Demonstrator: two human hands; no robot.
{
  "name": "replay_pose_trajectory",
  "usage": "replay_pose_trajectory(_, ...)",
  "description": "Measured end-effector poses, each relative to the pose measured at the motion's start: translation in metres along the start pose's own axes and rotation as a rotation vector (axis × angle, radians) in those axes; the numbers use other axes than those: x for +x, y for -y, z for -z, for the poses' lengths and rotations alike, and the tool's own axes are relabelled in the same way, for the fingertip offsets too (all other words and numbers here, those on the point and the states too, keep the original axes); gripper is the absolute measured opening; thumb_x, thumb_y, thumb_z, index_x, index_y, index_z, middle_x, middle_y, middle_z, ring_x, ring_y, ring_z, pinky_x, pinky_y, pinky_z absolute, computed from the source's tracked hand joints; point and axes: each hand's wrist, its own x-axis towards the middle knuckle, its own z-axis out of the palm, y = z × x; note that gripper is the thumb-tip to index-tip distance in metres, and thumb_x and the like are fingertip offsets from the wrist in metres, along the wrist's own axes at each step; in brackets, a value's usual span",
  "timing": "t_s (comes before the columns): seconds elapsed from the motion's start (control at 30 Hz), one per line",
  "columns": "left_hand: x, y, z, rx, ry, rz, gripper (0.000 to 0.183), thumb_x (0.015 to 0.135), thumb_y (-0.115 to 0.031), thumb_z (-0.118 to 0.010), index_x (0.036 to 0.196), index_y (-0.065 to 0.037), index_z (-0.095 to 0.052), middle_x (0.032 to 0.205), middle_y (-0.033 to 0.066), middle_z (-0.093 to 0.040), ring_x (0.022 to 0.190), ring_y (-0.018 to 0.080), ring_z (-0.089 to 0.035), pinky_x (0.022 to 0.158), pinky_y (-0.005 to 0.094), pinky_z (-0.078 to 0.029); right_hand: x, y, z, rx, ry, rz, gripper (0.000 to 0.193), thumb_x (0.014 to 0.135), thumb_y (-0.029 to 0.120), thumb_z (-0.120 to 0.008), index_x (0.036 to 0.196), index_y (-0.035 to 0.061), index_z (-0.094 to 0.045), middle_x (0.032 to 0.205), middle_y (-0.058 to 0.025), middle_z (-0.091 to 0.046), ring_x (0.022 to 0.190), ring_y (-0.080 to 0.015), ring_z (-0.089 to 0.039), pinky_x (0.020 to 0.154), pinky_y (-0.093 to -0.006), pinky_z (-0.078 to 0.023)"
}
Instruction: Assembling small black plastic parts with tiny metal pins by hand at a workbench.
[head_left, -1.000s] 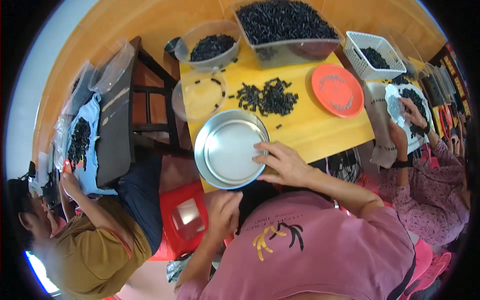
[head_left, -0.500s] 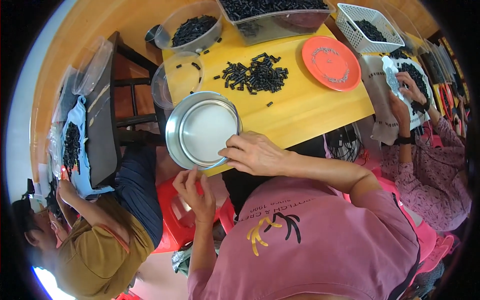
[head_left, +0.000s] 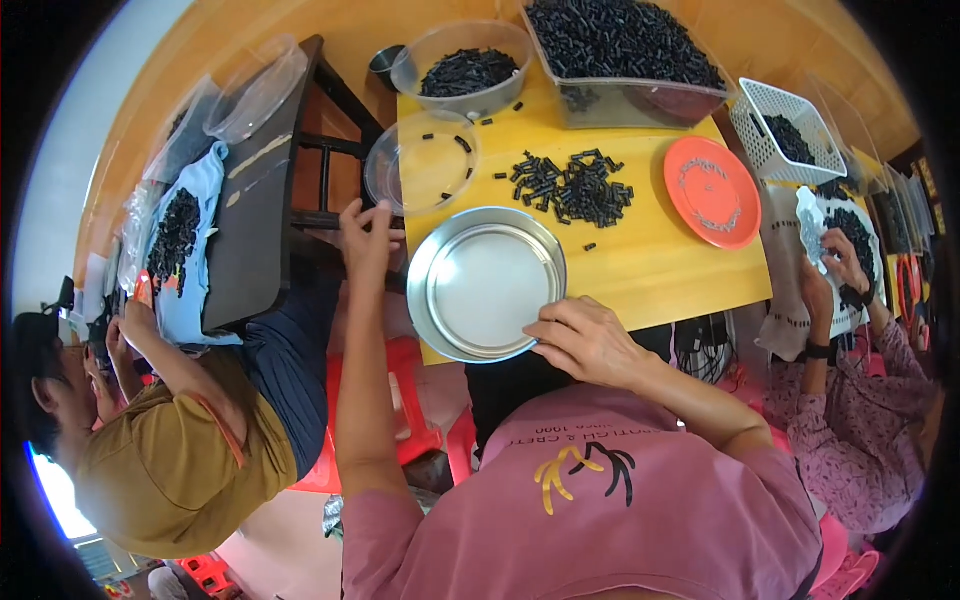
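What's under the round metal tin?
Yellow table shows beside the metal tin, whose rim the right hand holds. Whatever lies directly underneath is covered and can't be seen.

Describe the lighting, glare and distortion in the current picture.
Head view: black fisheye rim at the corners, and the long edge of the dark table at left looks bowed. Head view: pale sheen inside the round metal tin, softer sheen on the yellow table. Head view: a bright patch at lower left is washed out to near white.
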Motion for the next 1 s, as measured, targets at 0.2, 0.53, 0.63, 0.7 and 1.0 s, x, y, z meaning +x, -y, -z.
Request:
replay_pose_trajectory(0.2,0.018,0.009,-0.021,-0.211,0.016,0.141,0.068,0.09,-0.002,-0.061,0.148,0.001,-0.025,0.109,0.0164,-0.058,0.066,0.0208,-0.067,0.055,0.0266,-0.055,-0.003,-0.002,0.0,-0.005,-0.021,-0.01,0.029,0.08,0.016,-0.076,0.106,0.0096,-0.067,0.101,-0.0076,-0.061,0.087,-0.0276,-0.064,0.075,-0.0396,-0.053)
replay_pose_trajectory(0.53,0.027,0.03,-0.001,-0.372,0.159,0.106,0.066,0.095,-0.019,-0.065,0.146,-0.003,-0.027,0.116,0.0195,-0.057,0.088,0.0316,-0.069,0.075,0.0378,-0.06,0.012,-0.006,-0.016,0.089,-0.03,0.038,0.025,0.084,0.016,-0.071,0.106,0.0082,-0.065,0.106,-0.0083,-0.059,0.091,-0.0287,-0.064,0.081,-0.0405,-0.052)
replay_pose_trajectory(0.63,0.0,0.006,-0.002,-0.34,0.146,0.155,0.06,0.098,-0.032,-0.061,0.143,-0.002,-0.034,0.119,0.017,-0.057,0.101,0.0348,-0.066,0.086,0.0389,-0.055,0.013,-0.004,-0.011,0.083,-0.061,0.008,0.029,0.085,0.016,-0.07,0.112,0.0072,-0.063,0.12,-0.0113,-0.055,0.094,-0.0295,-0.064,0.083,-0.042,-0.053)
replay_pose_trajectory(0.7,-0.005,0.018,0.006,-0.373,0.215,0.167,0.067,0.102,-0.042,-0.051,0.148,0.002,-0.029,0.14,0.0198,-0.049,0.122,0.0358,-0.056,0.1,0.0419,-0.048,0.011,-0.002,-0.002,0.139,-0.1,-0.036,0.037,0.084,0.013,-0.073,0.119,0.0092,-0.064,0.128,-0.0136,-0.054,0.092,-0.0268,-0.065,0.077,-0.0386,-0.055)
replay_pose_trajectory(1.0,-0.111,-0.007,0.025,-0.296,0.181,0.087,0.078,0.104,-0.058,-0.029,0.154,0.002,-0.023,0.154,0.0206,-0.037,0.142,0.0312,-0.037,0.117,0.0421,-0.027,-0.059,-0.086,0.108,-0.571,-0.498,-0.315,0.031,0.079,0.007,-0.074,0.109,0.0091,-0.066,0.114,-0.011,-0.061,0.097,-0.0314,-0.062,0.082,-0.0413,-0.051)
